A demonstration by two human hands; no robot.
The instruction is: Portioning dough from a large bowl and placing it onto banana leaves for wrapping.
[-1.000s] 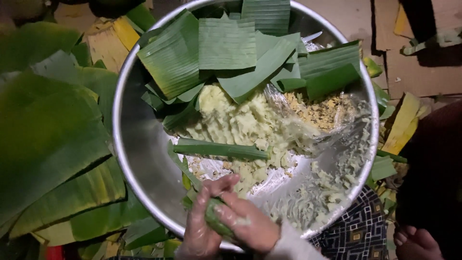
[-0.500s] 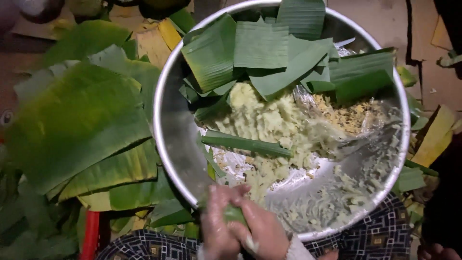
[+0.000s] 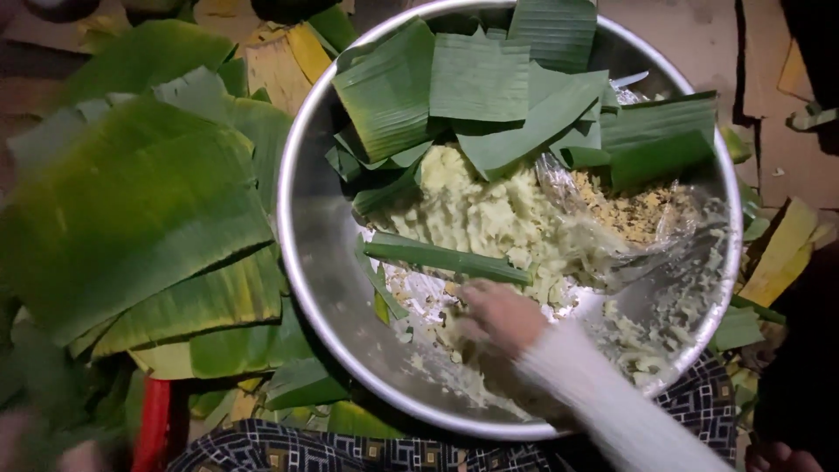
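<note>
The only packaging in view is a sheet of clear plastic wrap (image 3: 638, 236), crumpled and glossy, lying inside the right half of the round metal bowl (image 3: 306, 253). It spreads from under the cut green leaf pieces down toward the bowl's lower right wall, smeared with pale yellow mash and covering a patch of darker yellow crumbs. It bears no label or print. No signs or screens show anywhere
</note>
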